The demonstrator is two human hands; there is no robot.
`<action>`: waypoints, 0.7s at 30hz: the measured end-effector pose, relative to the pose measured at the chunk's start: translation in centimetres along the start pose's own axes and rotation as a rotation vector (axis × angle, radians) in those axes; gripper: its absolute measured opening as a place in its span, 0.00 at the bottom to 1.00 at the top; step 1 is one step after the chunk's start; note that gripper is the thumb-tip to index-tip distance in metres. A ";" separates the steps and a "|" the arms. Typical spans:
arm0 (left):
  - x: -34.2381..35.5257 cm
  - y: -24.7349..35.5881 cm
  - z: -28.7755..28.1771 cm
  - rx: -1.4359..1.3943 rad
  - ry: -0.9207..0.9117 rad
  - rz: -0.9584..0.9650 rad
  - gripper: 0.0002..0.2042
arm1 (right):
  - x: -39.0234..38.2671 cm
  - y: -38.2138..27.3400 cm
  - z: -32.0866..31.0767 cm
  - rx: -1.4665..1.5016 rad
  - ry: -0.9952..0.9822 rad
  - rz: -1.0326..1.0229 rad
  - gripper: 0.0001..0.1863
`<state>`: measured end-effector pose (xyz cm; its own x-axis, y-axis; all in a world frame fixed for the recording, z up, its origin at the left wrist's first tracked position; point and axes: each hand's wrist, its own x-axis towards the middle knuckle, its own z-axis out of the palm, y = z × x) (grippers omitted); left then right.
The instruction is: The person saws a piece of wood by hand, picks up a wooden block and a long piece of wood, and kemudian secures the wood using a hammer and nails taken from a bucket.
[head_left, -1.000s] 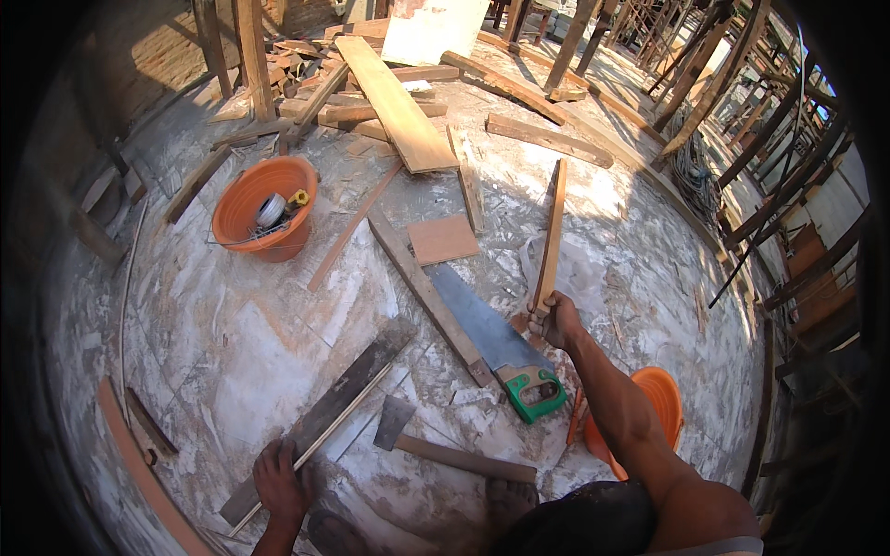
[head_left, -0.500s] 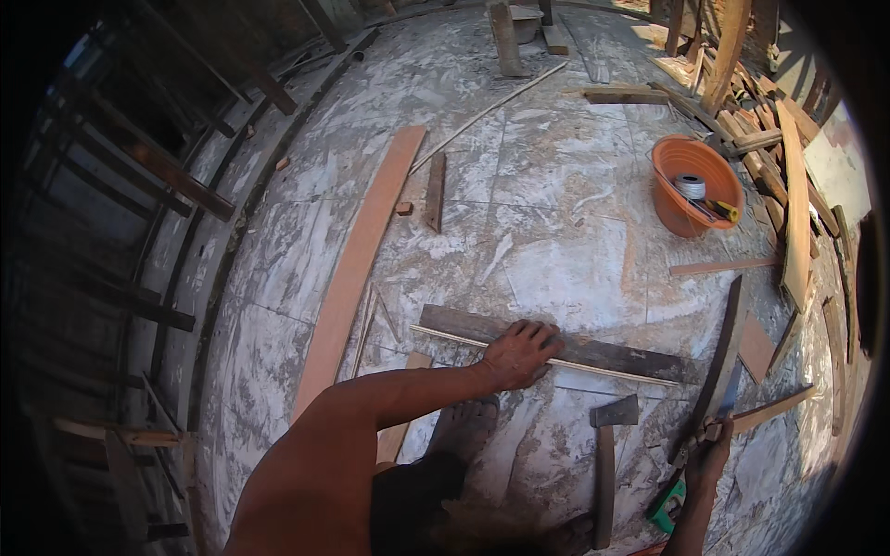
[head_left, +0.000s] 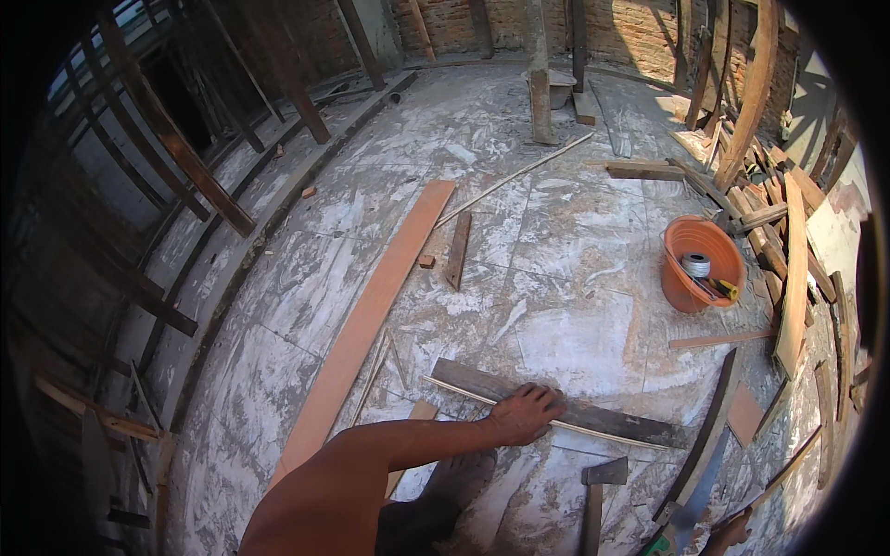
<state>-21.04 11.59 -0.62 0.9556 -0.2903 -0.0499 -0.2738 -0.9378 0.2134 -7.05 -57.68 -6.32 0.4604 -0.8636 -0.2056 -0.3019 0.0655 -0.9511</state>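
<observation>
My left hand (head_left: 527, 414) presses over the middle of a dark wooden plank (head_left: 640, 425), its fingers curled. A thin pale strip (head_left: 607, 435) runs along the plank's near edge, passing under the hand. At the lower right, my right hand (head_left: 731, 536) is closed around the near end of a narrow wooden stick (head_left: 786, 471) and is partly cut off by the picture's edge. Just left of it lies a handsaw (head_left: 702, 496) with a green handle, next to a long dark board (head_left: 702, 435). A hatchet (head_left: 605, 473) rests on the floor between my hands.
A long reddish board (head_left: 371, 315) lies on the left. An orange bucket (head_left: 681, 289) holding a white roll and tools stands at the right, near a pile of scrap wood (head_left: 769, 222). Wooden posts (head_left: 540, 83) rise at the back, and a ledge (head_left: 250, 222) runs along the left.
The view has tilted up, so the floor things sit lower in the picture. My right hand has drawn toward the lower edge with the stick, and more of the saw blade shows.
</observation>
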 end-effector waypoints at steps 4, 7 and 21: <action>0.2 -0.1 -1.2 -0.025 -0.037 -0.029 0.26 | -11.3 -4.0 2.1 -0.001 -0.284 -0.153 0.41; 0.2 -0.2 -1.8 -0.001 -0.070 -0.026 0.30 | -21.1 -7.6 4.3 -0.154 -0.575 -0.364 0.31; -2.1 3.9 -2.2 -0.108 -0.020 -0.141 0.38 | -34.7 -4.0 3.5 -0.745 -1.282 -0.789 0.34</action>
<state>-23.86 8.98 2.48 0.9811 -0.1620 -0.1056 -0.1229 -0.9439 0.3064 -18.91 -26.27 3.84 0.9045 0.3940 -0.1634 0.1892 -0.7140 -0.6741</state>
